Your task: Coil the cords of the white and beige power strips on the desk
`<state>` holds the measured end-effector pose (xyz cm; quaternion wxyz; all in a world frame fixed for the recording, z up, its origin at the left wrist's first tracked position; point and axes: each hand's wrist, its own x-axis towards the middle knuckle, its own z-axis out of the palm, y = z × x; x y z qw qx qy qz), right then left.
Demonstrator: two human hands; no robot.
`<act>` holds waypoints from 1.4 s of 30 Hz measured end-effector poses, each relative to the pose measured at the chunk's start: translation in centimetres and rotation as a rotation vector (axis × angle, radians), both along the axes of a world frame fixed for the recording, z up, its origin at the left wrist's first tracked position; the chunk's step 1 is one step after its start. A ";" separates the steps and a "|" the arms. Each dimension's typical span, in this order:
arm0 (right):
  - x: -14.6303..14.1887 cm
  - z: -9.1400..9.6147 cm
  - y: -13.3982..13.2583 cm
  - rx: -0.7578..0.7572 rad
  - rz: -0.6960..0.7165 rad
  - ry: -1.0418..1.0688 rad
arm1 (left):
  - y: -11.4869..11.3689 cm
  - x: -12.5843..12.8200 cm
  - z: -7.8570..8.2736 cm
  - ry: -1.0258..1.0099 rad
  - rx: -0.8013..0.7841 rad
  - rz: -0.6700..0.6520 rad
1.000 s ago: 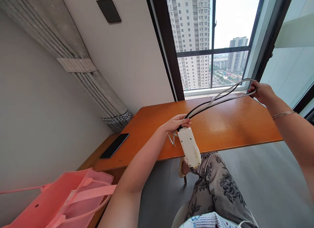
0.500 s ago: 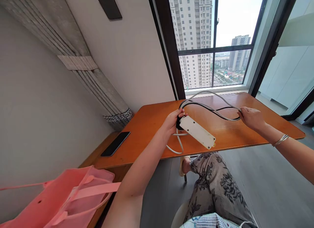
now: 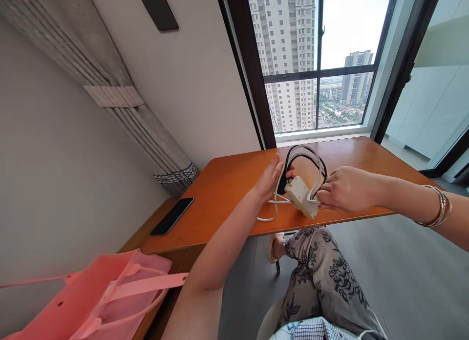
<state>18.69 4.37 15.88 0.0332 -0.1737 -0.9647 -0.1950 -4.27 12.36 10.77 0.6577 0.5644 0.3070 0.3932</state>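
A white power strip (image 3: 301,197) is held tilted above the near edge of the wooden table. My left hand (image 3: 268,182) grips its upper end, where a black plug (image 3: 282,183) sits against the fingers. White and black cables (image 3: 319,159) rise from that end, arch over the strip and come down to its right side. There my right hand (image 3: 344,189) is closed on the cables, close to the strip. A loose loop of white cable (image 3: 267,219) hangs below my left hand, over the tabletop.
The wooden table (image 3: 234,183) stretches to the window, with a black phone (image 3: 172,216) near its left edge. A pink bag (image 3: 110,286) with straps lies at the lower left. My legs (image 3: 322,276) are below the table's front edge.
My right hand has moved left and nearer with the cables, bending their wide loop into a tight one around the strip. The strip has turned to show more of its side.
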 end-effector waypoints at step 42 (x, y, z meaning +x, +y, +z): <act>-0.4 -4.5 7.7 -0.246 -0.239 0.801 | -1.8 2.7 -2.1 0.264 0.359 0.216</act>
